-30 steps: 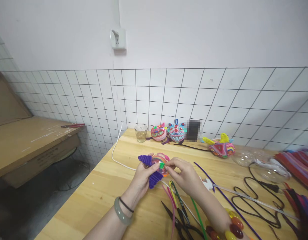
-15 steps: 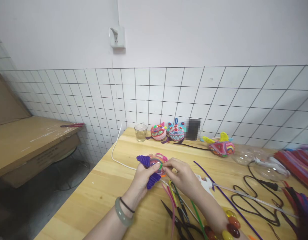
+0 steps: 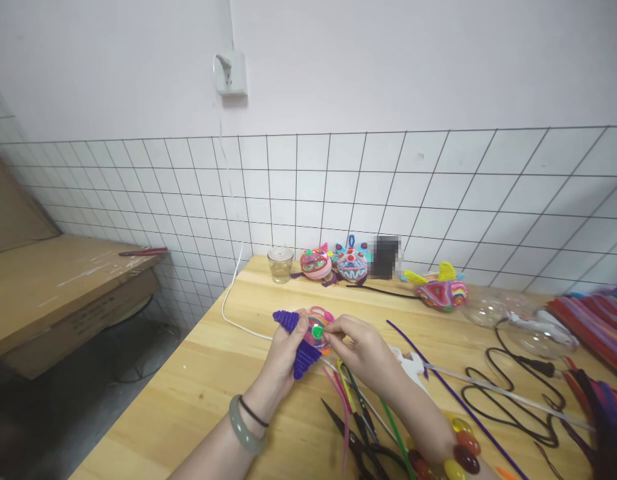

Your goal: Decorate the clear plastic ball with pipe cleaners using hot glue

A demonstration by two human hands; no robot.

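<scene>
My left hand [image 3: 287, 347] is wrapped round a pipe-cleaner fish [image 3: 322, 320], a clear round body with pink and rainbow coils. Purple ribbed fins [image 3: 305, 360] stick out on both sides of the thumb. A small green coil [image 3: 317, 331] shows on the body's near face. My right hand [image 3: 355, 343] is closed in a pinch at the coil's right edge; its fingertips touch or nearly touch it. Whatever lies between those fingertips is too small to make out. Below the hands lie black scissors [image 3: 361, 450] and yellow-handled pliers [image 3: 352, 393].
A white glue gun [image 3: 411, 367] lies beside my right forearm. Finished fish [image 3: 352, 263] and a glass cup [image 3: 280, 265] stand along the wall. To the right are a coiled black cord [image 3: 508, 400], clear plastic balls [image 3: 488, 310] and bundles of pipe cleaners [image 3: 588, 327].
My left thumb has drawn back from the green coil, which now shows more fully on the fish. My right hand keeps its pinch beside it. The view has shifted slightly.
</scene>
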